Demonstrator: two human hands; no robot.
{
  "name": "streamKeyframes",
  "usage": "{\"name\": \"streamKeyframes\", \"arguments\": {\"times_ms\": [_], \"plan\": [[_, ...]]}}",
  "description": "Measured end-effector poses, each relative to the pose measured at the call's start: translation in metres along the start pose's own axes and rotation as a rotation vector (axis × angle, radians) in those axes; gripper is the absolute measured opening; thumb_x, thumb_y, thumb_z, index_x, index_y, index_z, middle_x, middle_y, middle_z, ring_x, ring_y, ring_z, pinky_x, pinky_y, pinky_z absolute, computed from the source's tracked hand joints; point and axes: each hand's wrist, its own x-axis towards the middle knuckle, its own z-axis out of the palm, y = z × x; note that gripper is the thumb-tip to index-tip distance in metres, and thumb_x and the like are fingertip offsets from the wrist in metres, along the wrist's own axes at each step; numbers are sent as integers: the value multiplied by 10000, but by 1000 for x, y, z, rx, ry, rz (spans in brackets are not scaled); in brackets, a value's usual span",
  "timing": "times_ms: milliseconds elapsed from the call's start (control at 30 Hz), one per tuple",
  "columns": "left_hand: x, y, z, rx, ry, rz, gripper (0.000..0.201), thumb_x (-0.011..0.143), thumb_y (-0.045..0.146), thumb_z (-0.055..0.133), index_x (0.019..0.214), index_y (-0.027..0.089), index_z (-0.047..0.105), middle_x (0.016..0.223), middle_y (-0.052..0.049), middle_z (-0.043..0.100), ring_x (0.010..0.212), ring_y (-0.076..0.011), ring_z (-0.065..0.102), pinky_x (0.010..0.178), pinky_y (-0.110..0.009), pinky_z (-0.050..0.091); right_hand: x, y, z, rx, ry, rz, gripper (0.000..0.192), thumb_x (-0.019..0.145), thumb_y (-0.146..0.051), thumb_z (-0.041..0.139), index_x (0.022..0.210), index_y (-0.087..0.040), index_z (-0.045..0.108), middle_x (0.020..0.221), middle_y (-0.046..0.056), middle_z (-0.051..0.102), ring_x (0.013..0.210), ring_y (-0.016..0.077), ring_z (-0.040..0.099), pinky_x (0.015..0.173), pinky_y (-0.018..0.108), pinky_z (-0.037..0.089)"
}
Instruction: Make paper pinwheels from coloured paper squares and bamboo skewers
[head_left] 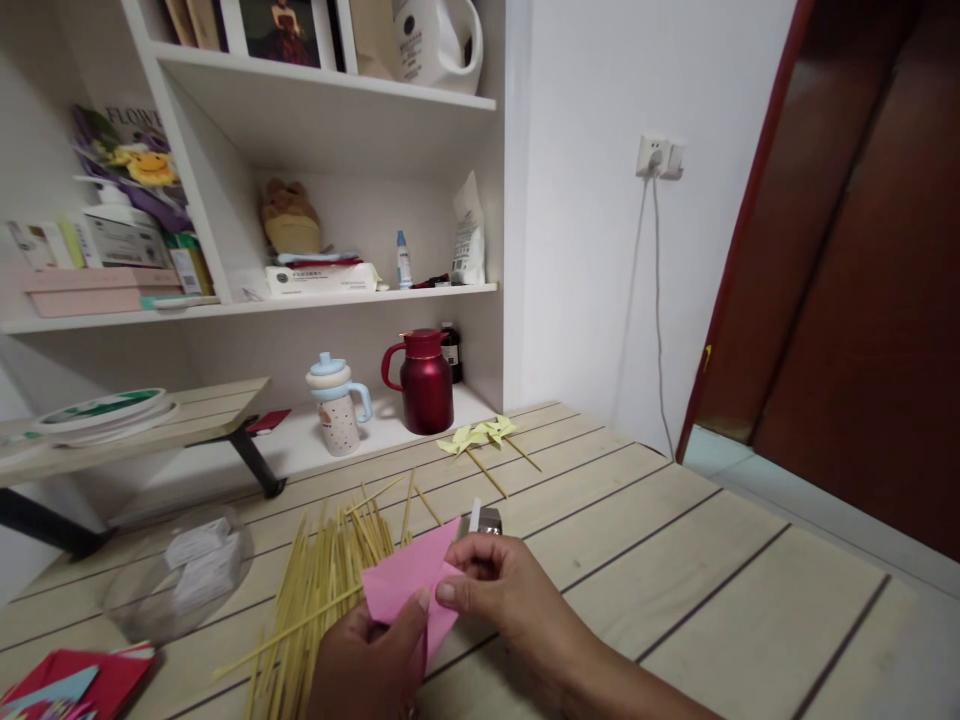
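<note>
A piece of folded pink paper is held up between my two hands over the slatted table. My left hand grips its lower part, thumb pressed on the front. At its right side, my right hand pinches a corner between thumb and fingers. Just behind my right hand sits a small metallic object with a white strip, partly hidden. Many thin yellowish sticks lie in a loose pile left of and behind the paper. Farther back are yellow paper pinwheels on sticks.
At the left stand a clear round container with white packets and, nearer, red and blue papers. A dotted cup and a red jug stand on the shelf base behind the table. A small raised stand is at the left.
</note>
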Motion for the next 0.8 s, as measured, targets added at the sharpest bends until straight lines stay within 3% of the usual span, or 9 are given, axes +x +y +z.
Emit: {"name": "streamKeyframes", "arguments": {"times_ms": [267, 800], "plan": [[1, -2, 0, 26, 8, -11, 263, 603, 447, 700, 474, 219, 676, 503, -55, 687, 556, -297, 651, 562, -387, 490, 0, -2, 0, -83, -58, -43, 158, 567, -194, 801, 676, -159, 690, 666, -15, 608, 656, 150, 535, 641, 268, 380], [-5, 4, 0, -54, -84, -1, 268, 616, 472, 719, 592, 206, 723, 608, -61, 735, 642, -300, 674, 643, -390, 513, 0, -3, 1, -79, -58, -36, 138, 564, -190, 772, 588, -160, 639, 611, -33, 567, 602, 126, 485, 612, 257, 347]]}}
